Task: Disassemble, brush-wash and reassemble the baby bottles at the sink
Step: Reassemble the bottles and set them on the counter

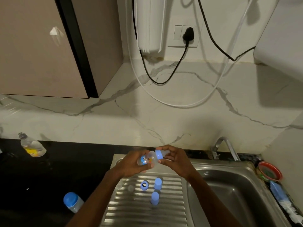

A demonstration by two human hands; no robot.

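Below, loose caps [157, 183] on drainboard [172, 202]; bottle [147, 159] lying crosswise, body gripped by left hand [132, 164], ring [159, 154] end pinched by right hand [175, 158].

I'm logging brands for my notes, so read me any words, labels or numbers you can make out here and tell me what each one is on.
No text can be read.
Baby bottle held in the left hand and right hand: colourful print, too blurred to read.
Bottle with yellow picture lying on the counter: too blurred to read.
Wall switch plate: no markings visible.
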